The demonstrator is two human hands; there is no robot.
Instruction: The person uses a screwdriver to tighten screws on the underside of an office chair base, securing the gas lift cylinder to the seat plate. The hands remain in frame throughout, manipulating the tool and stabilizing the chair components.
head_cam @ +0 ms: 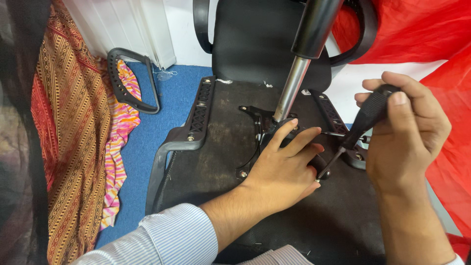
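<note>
Chair: an office chair lies upside down, its seat underside (pixel 216 162) filling the centre and bottom of the frame, the gas cylinder (pixel 306 54) rising to the top centre.
Right hand (pixel 409 132): right of centre, fingers wrapped tight around the black handle of a screwdriver (pixel 360 125).
Screwdriver axis: slanted — handle up and to the right, shaft running down and to the left, its tip (pixel 320 175) at a screw on the seat plate, just beside the left fingertips.
Left hand (pixel 282 169): centre of the frame, fingers spread loosely and resting on the black mechanism plate (pixel 255 115) at the cylinder's foot — holding nothing, only pressing down.
Key relation: the tip meets the screw at the right edge of the left hand, down and left of the right hand; the right hand drives, the left is nearer the screw.
Poor view: the screw head is mostly hidden by the tip and fingers, so the seating looks right but cannot be confirmed.
Around: a loose armrest (pixel 132 81) lies on the blue floor at upper left; patterned cloth (pixel 73 122) at left, red cloth (pixel 431 29) at upper right.
</note>
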